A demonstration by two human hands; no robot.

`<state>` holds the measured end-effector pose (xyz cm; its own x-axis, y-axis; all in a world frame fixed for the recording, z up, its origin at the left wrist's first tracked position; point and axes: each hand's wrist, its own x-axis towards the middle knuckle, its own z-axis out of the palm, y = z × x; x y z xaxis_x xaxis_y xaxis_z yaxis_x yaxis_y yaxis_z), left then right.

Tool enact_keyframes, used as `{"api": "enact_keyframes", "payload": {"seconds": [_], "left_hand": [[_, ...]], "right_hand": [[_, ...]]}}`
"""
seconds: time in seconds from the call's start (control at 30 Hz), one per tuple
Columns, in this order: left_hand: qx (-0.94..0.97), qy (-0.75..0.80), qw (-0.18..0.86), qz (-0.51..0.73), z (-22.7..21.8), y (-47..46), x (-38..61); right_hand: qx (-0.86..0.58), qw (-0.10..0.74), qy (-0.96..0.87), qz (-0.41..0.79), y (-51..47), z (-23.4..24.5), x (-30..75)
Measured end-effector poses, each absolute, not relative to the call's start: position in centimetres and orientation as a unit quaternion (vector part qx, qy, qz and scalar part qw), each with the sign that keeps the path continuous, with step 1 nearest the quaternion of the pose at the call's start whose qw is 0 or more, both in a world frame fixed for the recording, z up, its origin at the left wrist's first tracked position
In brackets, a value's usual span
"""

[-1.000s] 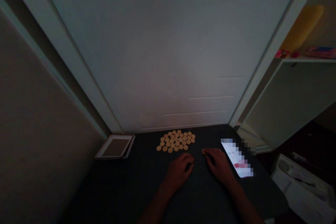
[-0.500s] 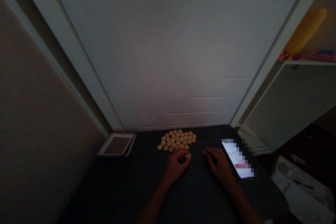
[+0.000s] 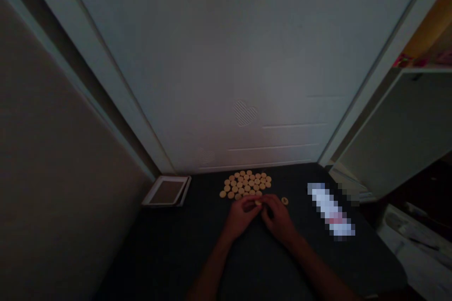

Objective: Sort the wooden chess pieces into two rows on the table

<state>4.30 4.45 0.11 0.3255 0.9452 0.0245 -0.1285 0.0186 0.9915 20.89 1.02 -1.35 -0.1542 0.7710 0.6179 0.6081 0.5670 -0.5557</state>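
My left hand (image 3: 241, 218) pinches a small round wooden disc (image 3: 258, 203) between thumb and fingertips. The fingers of my right hand (image 3: 278, 220) are closed in at the same disc, so the two hands meet there. Just beyond my right hand lies a single disc (image 3: 284, 201) with a dark mark on its face. Behind my left hand, several pale, plain-looking discs (image 3: 246, 182) are spread flat in a close cluster, their nearest edge partly covered by my fingers.
A dark table (image 3: 169, 249) carries everything. At its left back is a framed, tray-like item (image 3: 167, 191); at the right lies a lit phone (image 3: 330, 209), blurred out. A white panel (image 3: 226, 66) with embossed hearts rises behind. A white box (image 3: 413, 249) stands beyond the right edge.
My right hand has let go of its disc, which now lies on the table, and has moved left to meet my left hand. The whole view has shifted slightly.
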Motion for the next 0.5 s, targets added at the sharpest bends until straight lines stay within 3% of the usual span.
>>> {"api": "enact_keyframes", "payload": {"seconds": [0.5], "left_hand": [[0.600,0.394,0.590,0.370,0.4,4.2,2.1]], "right_hand": [[-0.455,0.426,-0.779,0.073,0.8,-2.1,20.9]]}}
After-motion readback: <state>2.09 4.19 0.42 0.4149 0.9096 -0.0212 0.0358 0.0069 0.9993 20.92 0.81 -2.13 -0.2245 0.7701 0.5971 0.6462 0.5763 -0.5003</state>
